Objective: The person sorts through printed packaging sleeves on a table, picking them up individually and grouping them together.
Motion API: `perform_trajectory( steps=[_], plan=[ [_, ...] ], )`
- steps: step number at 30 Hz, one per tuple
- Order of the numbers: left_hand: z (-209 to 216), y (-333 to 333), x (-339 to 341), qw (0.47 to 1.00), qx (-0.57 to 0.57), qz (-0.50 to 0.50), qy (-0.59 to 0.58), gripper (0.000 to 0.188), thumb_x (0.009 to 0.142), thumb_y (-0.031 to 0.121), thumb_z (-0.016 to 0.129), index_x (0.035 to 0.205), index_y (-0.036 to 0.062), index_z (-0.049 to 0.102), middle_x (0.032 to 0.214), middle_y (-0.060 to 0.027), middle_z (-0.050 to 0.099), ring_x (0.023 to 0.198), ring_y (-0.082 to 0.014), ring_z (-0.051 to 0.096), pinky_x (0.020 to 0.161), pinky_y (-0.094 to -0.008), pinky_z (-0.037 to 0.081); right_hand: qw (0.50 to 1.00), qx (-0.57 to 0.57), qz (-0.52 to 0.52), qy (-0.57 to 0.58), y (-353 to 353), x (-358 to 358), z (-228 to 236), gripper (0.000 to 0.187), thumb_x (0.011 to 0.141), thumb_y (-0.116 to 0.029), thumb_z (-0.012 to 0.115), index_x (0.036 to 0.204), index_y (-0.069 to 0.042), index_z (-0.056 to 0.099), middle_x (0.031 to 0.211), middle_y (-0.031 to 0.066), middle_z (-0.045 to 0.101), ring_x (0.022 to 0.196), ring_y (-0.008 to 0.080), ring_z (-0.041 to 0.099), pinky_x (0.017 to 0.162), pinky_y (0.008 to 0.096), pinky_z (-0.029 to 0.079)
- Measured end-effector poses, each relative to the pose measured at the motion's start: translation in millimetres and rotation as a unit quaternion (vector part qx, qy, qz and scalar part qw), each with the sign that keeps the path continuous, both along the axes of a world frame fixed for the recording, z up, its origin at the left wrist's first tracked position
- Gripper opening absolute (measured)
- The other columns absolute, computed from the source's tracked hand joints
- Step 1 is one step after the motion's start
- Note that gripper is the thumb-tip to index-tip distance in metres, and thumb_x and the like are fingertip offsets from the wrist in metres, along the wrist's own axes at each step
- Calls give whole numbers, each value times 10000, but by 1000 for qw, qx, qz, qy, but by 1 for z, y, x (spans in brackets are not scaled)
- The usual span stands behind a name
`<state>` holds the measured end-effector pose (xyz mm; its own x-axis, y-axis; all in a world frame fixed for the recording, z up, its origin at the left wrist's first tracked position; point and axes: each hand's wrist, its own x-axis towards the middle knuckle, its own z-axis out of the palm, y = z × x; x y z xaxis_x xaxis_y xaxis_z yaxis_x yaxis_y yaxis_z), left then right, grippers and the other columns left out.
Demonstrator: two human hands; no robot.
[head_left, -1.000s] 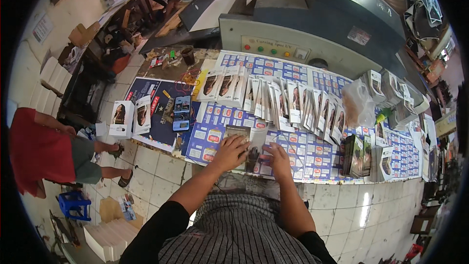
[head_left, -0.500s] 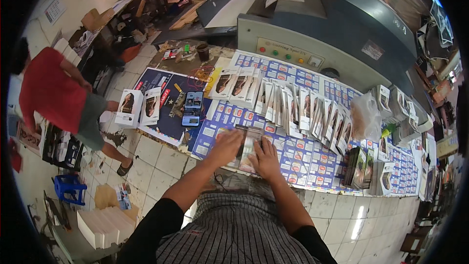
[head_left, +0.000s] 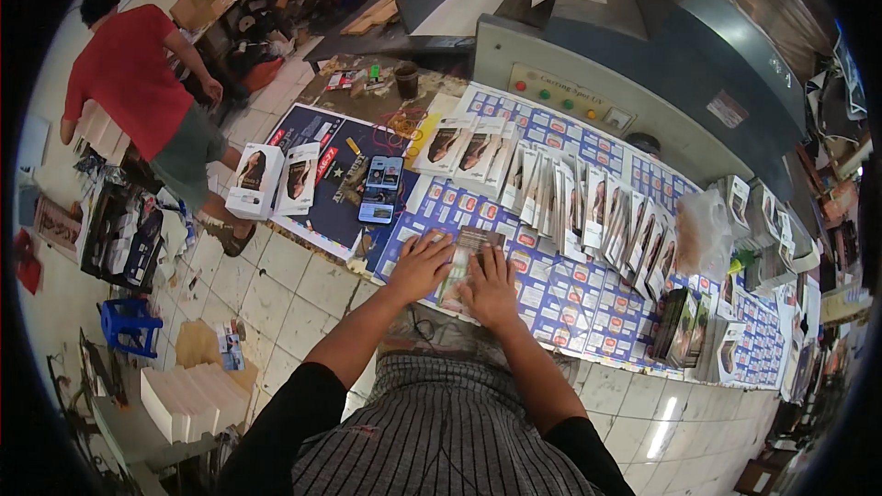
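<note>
A printed paper piece (head_left: 479,238), brownish at the top and greenish below, lies on the blue printed sheets (head_left: 571,298) at the table's near edge. My left hand (head_left: 422,266) rests flat at its left side, fingers spread. Over its right side lies my right hand (head_left: 492,291), fingers also stretched out and touching it. The hands cover part of the piece, so I cannot tell whether it is folded or a single sheet. Beyond my left hand a phone (head_left: 378,189) with a lit screen lies on a dark printed sheet (head_left: 323,211).
Fanned white booklets (head_left: 595,207) run along the table's middle, with white stacks (head_left: 447,144) to their left. A plastic bag (head_left: 704,231) and dark green stacks (head_left: 675,320) sit right. Behind stands a grey machine (head_left: 661,133). A person in red (head_left: 138,64) is at left.
My left hand has gone from lying across the piece to resting flat at its left side, fingers spread. My right hand stays on it. The person in red has shifted and holds a white stack.
</note>
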<state>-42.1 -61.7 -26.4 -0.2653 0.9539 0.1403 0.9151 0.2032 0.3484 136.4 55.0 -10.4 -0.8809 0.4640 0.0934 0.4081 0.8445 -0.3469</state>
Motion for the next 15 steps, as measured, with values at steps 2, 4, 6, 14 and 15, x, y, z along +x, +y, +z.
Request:
perform_trajectory(
  steps=[2, 4, 6, 14, 15],
  plan=[
    [7, 1, 1, 1000, -11, 2, -6, 443, 1015, 337, 512, 1416, 148, 535, 1548, -29, 432, 1458, -263, 318, 1171, -499, 196, 1000, -6, -9, 28, 3, 1, -4, 624, 966, -452, 531, 1455, -68, 476, 1586, 209, 293, 1484, 395, 224, 1173, 595, 197],
    [2, 1, 0, 1000, -14, 4, -10, 444, 1019, 340, 503, 1420, 150, 529, 1552, -26, 424, 1461, -264, 314, 1170, -507, 204, 999, -8, -11, 38, 2, 1, -6, 606, 963, -427, 531, 1449, -67, 481, 1578, 211, 306, 1476, 402, 239, 1167, 600, 206],
    [-4, 0, -6, 1000, -19, 10, -13, 445, 1023, 343, 494, 1423, 152, 523, 1556, -23, 416, 1463, -264, 309, 1169, -516, 213, 999, -1, -12, 51, 2, -3, -8, 575, 956, -377, 534, 1437, -66, 487, 1554, 216, 341, 1453, 422, 275, 1153, 613, 224],
    [11, 4, -17, 994, -82, -50, -53, 813, 881, 554, 638, 1523, 116, 398, 1631, -78, 279, 1523, -293, 166, 1204, -510, 106, 998, 32, -14, 57, 2, -6, -9, 588, 926, -372, 569, 1424, -65, 509, 1552, 226, 344, 1454, 428, 274, 1141, 640, 225],
    [13, 2, -18, 994, -84, -49, -54, 813, 881, 554, 638, 1523, 116, 398, 1631, -78, 279, 1523, -293, 166, 1204, -510, 106, 998, 37, -13, 50, 2, -6, -9, 588, 922, -365, 570, 1425, -67, 510, 1558, 223, 336, 1458, 425, 270, 1141, 643, 223]
  ],
)
